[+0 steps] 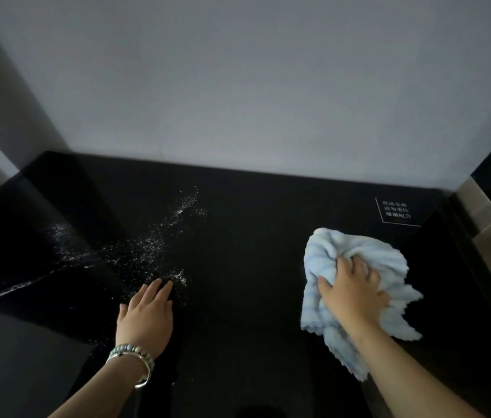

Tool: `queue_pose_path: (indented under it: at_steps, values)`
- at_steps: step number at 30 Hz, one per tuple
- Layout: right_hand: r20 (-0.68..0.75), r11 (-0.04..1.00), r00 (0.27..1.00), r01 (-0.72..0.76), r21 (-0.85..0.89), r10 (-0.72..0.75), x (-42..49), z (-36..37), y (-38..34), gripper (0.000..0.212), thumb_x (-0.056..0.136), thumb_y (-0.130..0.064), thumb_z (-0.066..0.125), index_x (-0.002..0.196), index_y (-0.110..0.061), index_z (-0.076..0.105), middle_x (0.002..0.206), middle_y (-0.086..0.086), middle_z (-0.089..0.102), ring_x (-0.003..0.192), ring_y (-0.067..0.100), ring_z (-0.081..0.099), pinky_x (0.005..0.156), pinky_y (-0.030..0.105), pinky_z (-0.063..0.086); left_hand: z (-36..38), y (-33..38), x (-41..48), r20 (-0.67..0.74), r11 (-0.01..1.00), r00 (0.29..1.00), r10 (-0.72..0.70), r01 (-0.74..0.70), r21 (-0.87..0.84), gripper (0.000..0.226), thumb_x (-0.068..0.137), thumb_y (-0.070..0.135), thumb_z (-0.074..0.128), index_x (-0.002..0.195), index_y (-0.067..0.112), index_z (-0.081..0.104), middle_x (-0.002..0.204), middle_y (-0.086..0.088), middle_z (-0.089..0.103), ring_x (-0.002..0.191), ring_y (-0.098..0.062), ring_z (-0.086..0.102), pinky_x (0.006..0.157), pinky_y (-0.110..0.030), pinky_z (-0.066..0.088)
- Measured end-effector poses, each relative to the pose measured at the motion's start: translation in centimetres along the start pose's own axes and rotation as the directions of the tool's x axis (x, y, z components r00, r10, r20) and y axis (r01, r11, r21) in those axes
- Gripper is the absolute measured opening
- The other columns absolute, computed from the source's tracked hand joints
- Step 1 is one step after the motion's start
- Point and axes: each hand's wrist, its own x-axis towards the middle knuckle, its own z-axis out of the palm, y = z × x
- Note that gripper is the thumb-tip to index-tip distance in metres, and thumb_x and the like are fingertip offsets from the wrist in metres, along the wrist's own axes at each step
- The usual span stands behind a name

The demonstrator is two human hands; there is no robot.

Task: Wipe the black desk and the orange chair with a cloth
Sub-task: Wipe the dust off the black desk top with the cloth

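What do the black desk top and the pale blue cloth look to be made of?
Black desk top: probably glass or polished stone, glossy, since it carries reflections at its left. Pale blue cloth: soft ribbed microfibre or terry, from fluffy ridges and wavy edge, bunched in the right hand.

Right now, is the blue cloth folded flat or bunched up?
Bunched up: the cloth gathers in crumpled ridges under the right hand, whose curled fingers grip it on the black desk.

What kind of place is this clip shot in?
Probably a hotel or office room: a glossy black desk against a plain grey wall, with a printed white notice on its top.
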Motion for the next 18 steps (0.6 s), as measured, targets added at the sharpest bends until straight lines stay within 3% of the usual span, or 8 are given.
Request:
queue_pose_path:
  at_steps: [3,5,7,9,10,12,15,18]
  values:
    - [-0.015,0.983,0.983,0.182,0.015,-0.181,-3.5,1.0,-2.1,0.052,0.060,-0.044,0.075,0.105,-0.021,0.061,0.119,0.011,0.060,0.105,0.036,0.056,0.067,0.052,0.047,0.3,0.1,-0.1,-0.032,1.000,0.999,-0.002,0.003,0.022,0.048,0.100,0.033,0.024,0.147,0.033,0.018,0.156,0.011,0.012,0.145,-0.014,0.005,0.118,-0.044,0.009]
    - [-0.040,0.913,0.918,0.397,0.096,-0.395,-6.2,1.0,-4.6,0.043,0.058,-0.048,0.064,0.096,-0.031,0.055,0.114,0.002,0.063,0.099,0.031,0.061,0.063,0.048,0.049,0.5,0.1,-0.2,-0.037,1.000,0.999,-0.005,0.006,0.016,0.048,0.100,0.034,0.025,0.147,0.033,0.018,0.156,0.011,0.013,0.145,-0.014,0.005,0.118,-0.044,0.008]
    - [-0.020,0.797,0.820,0.561,0.223,-0.572,-6.0,0.3,-5.9,0.036,0.067,-0.048,0.060,0.099,-0.034,0.053,0.122,-0.010,0.057,0.111,0.021,0.055,0.079,0.045,0.047,0.5,0.1,-0.2,-0.037,1.000,0.999,-0.001,0.002,0.017,0.048,0.100,0.034,0.025,0.147,0.033,0.018,0.156,0.011,0.013,0.145,-0.014,0.005,0.118,-0.044,0.008]
    - [0.041,0.744,0.787,0.563,0.361,-0.615,-4.0,-0.4,-4.8,0.032,0.073,-0.041,0.058,0.103,-0.031,0.055,0.120,-0.011,0.058,0.111,0.019,0.054,0.088,0.043,0.046,0.5,-0.1,-0.1,-0.031,1.000,0.999,0.007,-0.006,0.020,0.048,0.100,0.035,0.024,0.147,0.034,0.018,0.156,0.011,0.013,0.145,-0.014,0.005,0.118,-0.044,0.008]
    - [-0.027,0.752,0.814,0.548,0.367,-0.580,-3.1,-0.6,-3.4,0.031,0.070,-0.038,0.057,0.100,-0.030,0.055,0.110,-0.007,0.063,0.100,0.023,0.060,0.081,0.043,0.050,0.4,-0.2,-0.1,-0.026,1.000,1.000,0.012,-0.012,0.024,0.048,0.100,0.035,0.024,0.147,0.034,0.018,0.156,0.011,0.013,0.145,-0.014,0.005,0.118,-0.044,0.008]
    - [-0.141,0.901,0.921,0.385,0.199,-0.363,-1.2,-0.6,0.7,0.030,0.065,-0.033,0.065,0.094,-0.026,0.061,0.100,0.002,0.067,0.088,0.032,0.064,0.067,0.044,0.051,0.4,-0.4,0.0,-0.016,1.000,1.000,0.017,-0.017,0.024,0.048,0.100,0.035,0.024,0.147,0.033,0.018,0.156,0.011,0.013,0.145,-0.014,0.004,0.118,-0.044,0.007]
    - [-0.081,0.998,0.997,0.016,0.061,-0.011,-1.5,-0.6,5.0,0.043,0.065,-0.031,0.080,0.104,-0.016,0.067,0.116,0.013,0.063,0.104,0.041,0.056,0.073,0.054,0.046,0.6,-0.3,-0.1,-0.019,1.000,1.000,0.019,-0.019,0.002,0.048,0.100,0.034,0.025,0.147,0.032,0.020,0.156,0.010,0.013,0.145,-0.014,0.004,0.118,-0.044,0.006]
    - [-0.088,0.994,0.993,0.084,0.064,-0.078,-4.5,0.4,1.7,0.052,0.051,-0.032,0.085,0.098,-0.019,0.068,0.109,0.010,0.066,0.096,0.039,0.059,0.067,0.052,0.048,0.5,-0.1,-0.2,-0.017,1.000,1.000,0.019,-0.019,-0.024,0.047,0.100,0.033,0.025,0.147,0.030,0.021,0.156,0.009,0.014,0.145,-0.015,0.004,0.118,-0.044,0.005]
